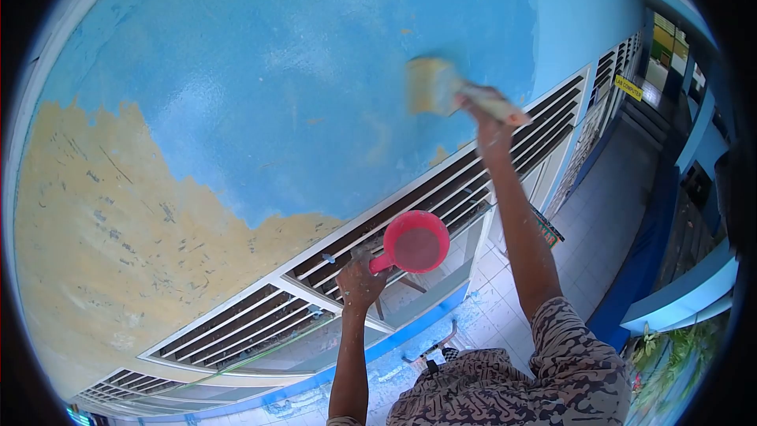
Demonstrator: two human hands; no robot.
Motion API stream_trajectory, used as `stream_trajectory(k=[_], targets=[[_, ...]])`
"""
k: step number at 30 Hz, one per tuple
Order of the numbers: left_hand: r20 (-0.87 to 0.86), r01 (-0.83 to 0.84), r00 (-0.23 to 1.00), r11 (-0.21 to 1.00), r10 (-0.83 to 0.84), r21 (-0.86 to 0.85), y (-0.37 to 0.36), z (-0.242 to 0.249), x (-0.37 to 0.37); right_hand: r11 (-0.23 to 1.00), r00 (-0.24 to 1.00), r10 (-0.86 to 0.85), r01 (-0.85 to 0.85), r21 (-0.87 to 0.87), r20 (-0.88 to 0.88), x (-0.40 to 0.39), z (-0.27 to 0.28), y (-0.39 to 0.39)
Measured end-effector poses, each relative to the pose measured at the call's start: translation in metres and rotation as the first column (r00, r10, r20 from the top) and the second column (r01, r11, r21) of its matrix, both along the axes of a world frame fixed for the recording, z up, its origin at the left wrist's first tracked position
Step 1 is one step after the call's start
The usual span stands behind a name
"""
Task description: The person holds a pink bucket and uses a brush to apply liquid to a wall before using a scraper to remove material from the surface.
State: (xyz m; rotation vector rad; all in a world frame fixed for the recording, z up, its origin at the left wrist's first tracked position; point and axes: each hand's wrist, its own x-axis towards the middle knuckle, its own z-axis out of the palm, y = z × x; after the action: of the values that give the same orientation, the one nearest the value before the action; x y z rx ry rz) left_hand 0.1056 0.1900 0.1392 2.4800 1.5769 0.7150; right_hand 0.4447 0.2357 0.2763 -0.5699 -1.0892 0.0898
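Observation:
My right hand (495, 130) is wrapped round the handle of a wide paintbrush (432, 87), blurred by motion, its bristles at or close to the blue part of the wall (276, 71). Lower down, my left hand (363, 280) grips the handle of a pink dipper (441, 243), which has a dull pinkish-grey inside; whether it holds liquid I cannot tell. Wet-looking blue covers the upper wall, with a ragged edge against the scratched tan part (118, 229) at the lower left.
White louvred vents (236, 323) run diagonally below the painted wall. A tiled corridor (599, 189) extends at the right, past a yellow sign (628, 87). Blue-stained floor tiles and a dark-handled object (441, 343) lie below. Plants (678, 359) stand at the lower right.

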Motion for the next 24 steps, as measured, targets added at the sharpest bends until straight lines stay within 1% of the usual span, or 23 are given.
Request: stream_trajectory(k=[1, 2, 3, 4, 5, 6, 7, 8, 10, 11, 12, 13, 14, 15, 16, 17, 18, 19, 20, 22, 23, 24], targets=[[0.029, 0.012, 0.999, 0.998, -0.014, 0.059, 0.002, 0.0, 0.001, 0.995, 0.994, -0.058, 0.066, 0.08, -0.097, 0.032, 0.012, 0.001], [0.03, 0.008, 0.999, 0.998, -0.01, 0.055, 0.002, 0.002, 0.001, 0.96, 0.99, -0.133, 0.138, 0.243, -0.037, 0.074, 0.008, 0.008], [0.0, 0.004, 1.0, 0.996, -0.004, 0.089, 0.004, 0.006, 0.001, 0.931, 0.917, -0.346, 0.361, 0.044, -0.197, 0.09, 0.016, 0.002], [-0.029, 0.003, 1.0, 0.992, 0.0, 0.126, 0.008, 0.012, 0.002, 0.926, 0.857, -0.341, 0.378, 0.022, -0.386, 0.115, 0.017, 0.012], [-0.027, 0.004, 1.0, 0.992, -0.001, 0.126, 0.009, 0.024, 0.002, 0.925, 0.858, -0.342, 0.379, 0.022, -0.384, 0.145, 0.01, 0.025], [-0.056, 0.065, 0.997, 0.983, -0.057, 0.17, 0.008, 0.04, 0.001, 0.849, 0.772, -0.452, 0.525, 0.049, -0.447, 0.174, 0.0, 0.039], [-0.086, 0.127, 0.99, 0.969, -0.111, 0.214, 0.009, 0.051, 0.0, 0.75, 0.668, -0.542, 0.659, 0.065, -0.51, 0.169, 0.01, 0.033], [-0.094, 0.161, 0.986, 0.945, -0.14, 0.283, 0.014, 0.057, -0.002, 0.618, 0.482, -0.746, 0.759, -0.207, -0.458, 0.16, 0.014, 0.026], [-0.089, 0.192, 0.981, 0.937, -0.173, 0.291, 0.023, 0.065, -0.004, 0.596, 0.531, -0.774, 0.794, -0.116, -0.344, 0.127, 0.011, 0.03], [-0.087, 0.221, 0.975, 0.929, -0.204, 0.296, 0.027, 0.069, -0.005, 0.41, 0.418, -0.908, 0.868, 0.281, 0.032, 0.116, -0.002, 0.035], [-0.108, 0.241, 0.97, 0.925, -0.218, 0.294, 0.033, 0.067, -0.004, 0.588, 0.617, -0.783, 0.777, 0.224, -0.087, 0.048, 0.007, 0.036], [-0.108, 0.248, 0.968, 0.921, -0.225, 0.301, 0.039, 0.067, -0.002, 0.689, 0.718, -0.693, 0.686, 0.232, -0.066, -0.002, -0.002, 0.038], [-0.122, 0.277, 0.96, 0.92, -0.252, 0.276, 0.043, 0.064, 0.0, 0.718, 0.713, -0.69, 0.653, 0.239, 0.125, -0.054, -0.004, 0.013], [-0.133, 0.303, 0.952, 0.919, -0.277, 0.253, 0.048, 0.062, 0.001, 0.879, 0.864, -0.472, 0.445, 0.173, 0.174, -0.099, -0.018, -0.003], [-0.126, 0.303, 0.952, 0.918, -0.279, 0.256, 0.054, 0.056, 0.001, 0.886, 0.844, -0.456, 0.404, 0.226, 0.281, -0.137, -0.019, -0.021], [-0.132, 0.298, 0.953, 0.915, -0.271, 0.271, 0.059, 0.048, -0.001, 0.929, 0.828, -0.368, 0.306, 0.209, 0.423, -0.164, -0.03, -0.026], [-0.141, 0.294, 0.954, 0.913, -0.264, 0.283, 0.06, 0.043, -0.003, 0.96, 0.74, -0.275, 0.174, 0.22, 0.614, -0.174, -0.025, -0.038], [-0.139, 0.294, 0.954, 0.913, -0.264, 0.284, 0.055, 0.048, 0.001, 0.978, 0.605, -0.186, 0.042, 0.202, 0.775, -0.178, -0.014, -0.048], [-0.11, 0.252, 0.968, 0.896, -0.228, 0.365, 0.049, 0.054, 0.004, 0.978, 0.603, -0.189, 0.044, 0.205, 0.775, -0.174, -0.008, -0.048], [-0.08, 0.193, 0.981, 0.918, -0.176, 0.348, 0.055, 0.044, 0.003, 0.971, 0.691, -0.017, -0.16, 0.175, 0.723, -0.156, 0.008, -0.037], [-0.084, 0.191, 0.981, 0.919, -0.172, 0.346, 0.053, 0.047, 0.001, 0.944, 0.747, -0.111, -0.127, 0.305, 0.655, -0.13, 0.02, -0.019], [-0.099, 0.16, 0.986, 0.945, -0.137, 0.286, 0.049, 0.055, -0.001, 0.9, 0.796, -0.195, -0.087, 0.427, 0.572, -0.095, 0.032, 0.002]])
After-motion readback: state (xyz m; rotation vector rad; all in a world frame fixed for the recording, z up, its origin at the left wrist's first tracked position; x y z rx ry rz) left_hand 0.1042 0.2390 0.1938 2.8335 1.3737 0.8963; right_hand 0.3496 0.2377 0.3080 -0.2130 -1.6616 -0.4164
